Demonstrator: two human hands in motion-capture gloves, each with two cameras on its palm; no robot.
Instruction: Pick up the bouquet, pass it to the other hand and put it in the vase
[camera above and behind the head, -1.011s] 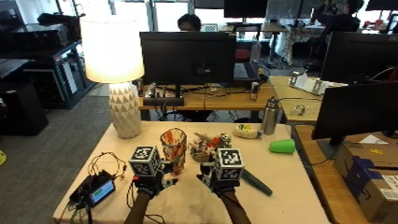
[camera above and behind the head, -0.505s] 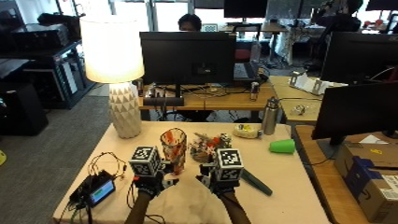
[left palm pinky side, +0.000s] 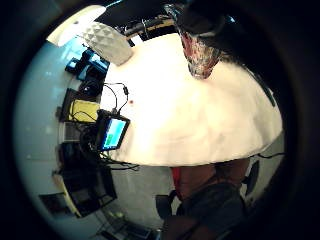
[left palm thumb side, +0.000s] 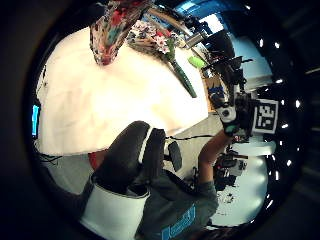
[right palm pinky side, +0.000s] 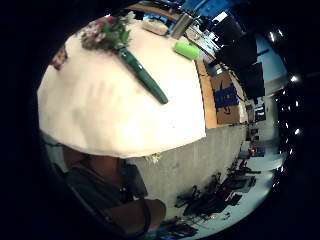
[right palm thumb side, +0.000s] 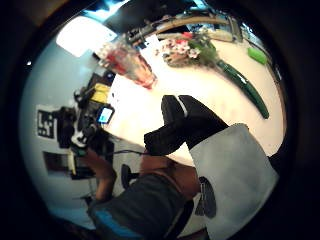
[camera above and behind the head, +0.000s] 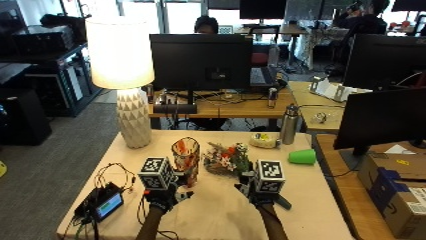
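Observation:
A patterned glass vase (camera above and behind the head: 186, 159) stands upright on the cream table (camera above and behind the head: 219, 220). Beside it lies the bouquet (camera above and behind the head: 225, 159), its blooms near the vase and its green wrapped stem (right palm pinky side: 145, 77) running toward the person's right. My left hand (camera above and behind the head: 163, 194) hovers in front of the vase, fingers (left palm thumb side: 131, 159) loosely curled and holding nothing. My right hand (camera above and behind the head: 261, 194) hovers near the stem's end, its fingers (right palm thumb side: 184, 125) also relaxed and empty. The palm views show the vase (left palm thumb side: 112, 30) and the bouquet (right palm thumb side: 192, 50) lying apart from both hands.
A white lamp (camera above and behind the head: 133, 120) stands at the table's far left corner. A small screen device with cables (camera above and behind the head: 106, 205) lies at the near left. A green cup (camera above and behind the head: 303, 156), a steel bottle (camera above and behind the head: 288, 125) and a roll (camera above and behind the head: 264, 141) sit at the far right.
My right hand has shifted a little to the right, closer to the stem's end. The left hand, vase and bouquet have stayed put.

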